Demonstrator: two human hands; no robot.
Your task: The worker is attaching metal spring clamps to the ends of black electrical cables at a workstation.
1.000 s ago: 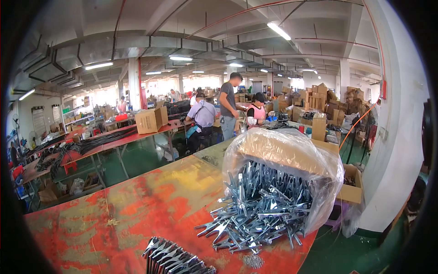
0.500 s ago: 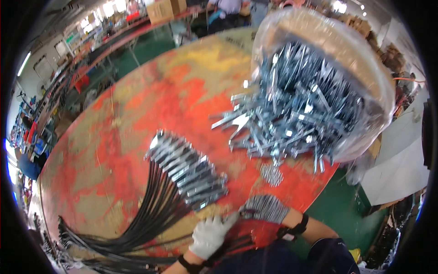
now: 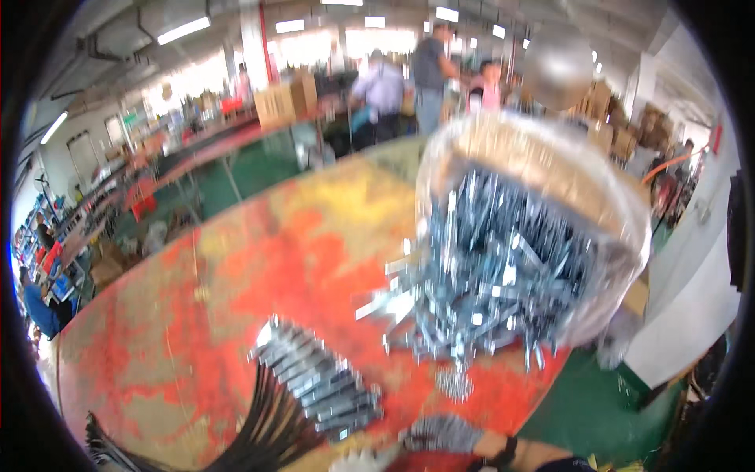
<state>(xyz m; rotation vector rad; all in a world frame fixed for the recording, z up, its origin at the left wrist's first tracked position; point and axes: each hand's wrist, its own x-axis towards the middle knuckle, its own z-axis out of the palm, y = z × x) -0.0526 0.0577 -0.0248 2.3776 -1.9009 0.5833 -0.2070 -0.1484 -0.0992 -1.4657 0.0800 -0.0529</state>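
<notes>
Clips [image 3: 318,381] on worn red tabletop [image 3: 267,275] | green floor [image 3: 263,171] | left hand [image 3: 366,460], right hand [image 3: 442,433]: grip unclear

Table [image 3: 259,271]: mottled red and tan, yellow toward far edge. Heaped clips [image 3: 487,279] by right edge: blue-silver. Clip row [image 3: 318,379] toward near edge: silver; cables [image 3: 263,429] black. Right gloved hand [image 3: 442,434]: grey (streaky, though blurred), black wristband [image 3: 505,451]. Left gloved hand [image 3: 364,461]: whitish.

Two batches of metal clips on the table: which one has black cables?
The neat row of clips, lower in the picture: black cables fan out from it. The jumbled heap of clips spilling from the carton shows none.
</notes>
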